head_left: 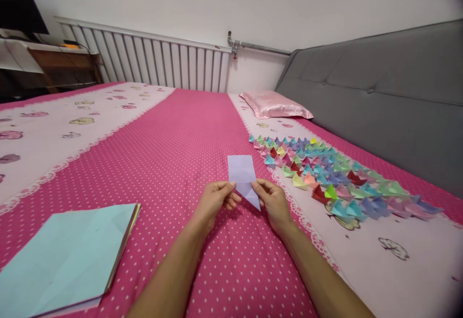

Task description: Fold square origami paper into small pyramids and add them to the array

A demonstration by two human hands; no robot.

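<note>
A lavender sheet of paper is held up over the pink dotted bedspread. Its lower end is folded at a slant and comes to a point at the bottom right. My left hand pinches its left edge between thumb and fingers. On the opposite edge, my right hand grips the paper near the slanted fold, its thumb on the front. Many small folded paper boats in several colours stand in rows to the right of my right hand.
A stack of coloured paper, light blue on top, lies at the lower left. A pink pillow rests by the grey headboard. Along the far wall runs a white radiator; a desk with a monitor stands at the left.
</note>
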